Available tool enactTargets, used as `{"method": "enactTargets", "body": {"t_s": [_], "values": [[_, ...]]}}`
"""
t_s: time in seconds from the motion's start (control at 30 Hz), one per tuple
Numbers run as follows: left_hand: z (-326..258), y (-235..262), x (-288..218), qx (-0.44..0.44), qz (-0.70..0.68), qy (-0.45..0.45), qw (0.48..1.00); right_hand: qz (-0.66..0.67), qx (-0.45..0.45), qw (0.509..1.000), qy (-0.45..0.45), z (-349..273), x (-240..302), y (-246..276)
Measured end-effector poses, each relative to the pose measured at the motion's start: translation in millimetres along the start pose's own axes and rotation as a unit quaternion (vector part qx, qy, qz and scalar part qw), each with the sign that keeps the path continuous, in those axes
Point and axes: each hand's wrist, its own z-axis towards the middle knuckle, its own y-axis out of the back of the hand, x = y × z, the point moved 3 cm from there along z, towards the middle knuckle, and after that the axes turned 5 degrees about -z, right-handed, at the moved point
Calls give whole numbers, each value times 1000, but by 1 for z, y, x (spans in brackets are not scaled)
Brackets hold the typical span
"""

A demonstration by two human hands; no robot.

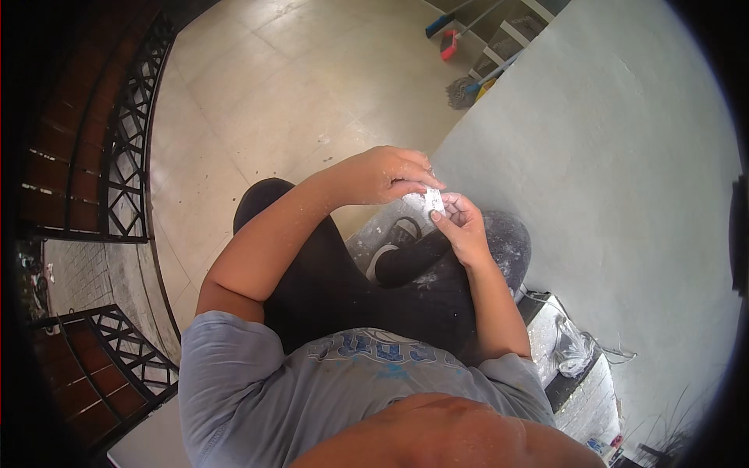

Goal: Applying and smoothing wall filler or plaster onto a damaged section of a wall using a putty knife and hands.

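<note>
Just right of the frame's centre, a small white piece is pinched between both hands: the left hand grips its top, the right hand its lower end, above the dusty shoe and beside the grey wall.

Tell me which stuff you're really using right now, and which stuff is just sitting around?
In use:
- small white piece, pinched between both hands
- left hand, fingers on its top
- right hand, fingers on its lower end

Just lying about:
- mop by the grey wall
- red dustpan on the tiled floor
- clear plastic bag
- black metal gate
</note>
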Motion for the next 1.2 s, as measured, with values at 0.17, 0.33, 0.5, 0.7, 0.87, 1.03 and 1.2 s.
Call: {"method": "enactTargets", "body": {"t_s": [0.17,0.33,0.5,0.7,0.87,1.03,1.2], "values": [[8,-3,1,-8,-16,-36,999,103,-72,992,-26,3,-5,13],[11,-7,6,2,-27,6,1000,96,-119,987,47,4,0,14],[7,-8,13,1,-29,122,992,32,-139,983,115,0,1,12],[12,-11,9,-41,-10,7,999,24,-151,984,94,1,0,13],[16,-12,14,-80,7,-64,995,20,-151,981,121,2,3,15],[18,-13,15,-73,11,-39,996,5,-150,986,68,3,1,17],[19,-13,13,-59,-25,79,995,18,-157,985,74,3,2,18]]}}
